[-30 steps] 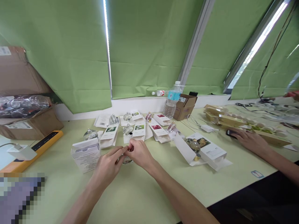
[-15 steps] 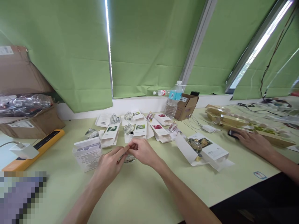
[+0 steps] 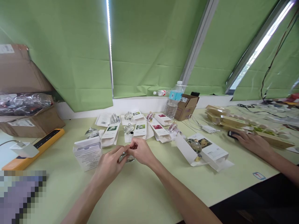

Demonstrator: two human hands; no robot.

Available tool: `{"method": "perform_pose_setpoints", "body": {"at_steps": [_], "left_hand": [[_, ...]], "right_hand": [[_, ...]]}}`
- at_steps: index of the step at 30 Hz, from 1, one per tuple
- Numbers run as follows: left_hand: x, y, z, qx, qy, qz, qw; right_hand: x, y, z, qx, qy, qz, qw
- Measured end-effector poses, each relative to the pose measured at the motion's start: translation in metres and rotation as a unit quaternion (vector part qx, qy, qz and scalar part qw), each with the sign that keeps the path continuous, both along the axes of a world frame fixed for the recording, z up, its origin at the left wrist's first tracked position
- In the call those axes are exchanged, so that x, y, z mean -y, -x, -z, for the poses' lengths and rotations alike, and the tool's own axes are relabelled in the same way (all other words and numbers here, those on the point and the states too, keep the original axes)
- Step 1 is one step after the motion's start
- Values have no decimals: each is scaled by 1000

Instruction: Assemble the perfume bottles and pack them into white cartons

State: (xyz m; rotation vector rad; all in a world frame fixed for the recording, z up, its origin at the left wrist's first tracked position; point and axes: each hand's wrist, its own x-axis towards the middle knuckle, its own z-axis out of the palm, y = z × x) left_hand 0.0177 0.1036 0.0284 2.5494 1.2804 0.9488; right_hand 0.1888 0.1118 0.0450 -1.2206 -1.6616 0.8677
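Note:
My left hand and my right hand meet over the table, fingertips together above a small glass bottle. Left fingers curl around the bottle's top. The right thumb and forefinger pinch at the same spot; whatever is between them is hidden. Just beyond stands a small black cap-like piece. To the left is an open white box, with another glass bottle behind it. On the right, a bottle lies by an opened white carton.
Several flat cartons with flower pictures, such as one with a pink picture, lie behind my hands. A water bottle and a brown box stand at the back. Another person's hand rests on a dark mouse-like object. An orange power strip lies left.
My hands stay together over the bottle; the fingers have shifted slightly and a bit more of the glass shows. The other items look unchanged.

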Motion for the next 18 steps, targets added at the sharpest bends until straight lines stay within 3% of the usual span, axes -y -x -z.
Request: {"method": "perform_pose_setpoints", "body": {"at_steps": [4,12,18], "left_hand": [[1,0,-2,-15,0,-1,1000],[7,0,-9,-43,10,-7,999],[11,-2,-14,-44,13,-12,999]], "right_hand": [[2,-2,-2,27,-6,-6,1000],[8,-14,-20,173,-17,-33,984],[11,-20,-24,200,-11,-51,978]]}}
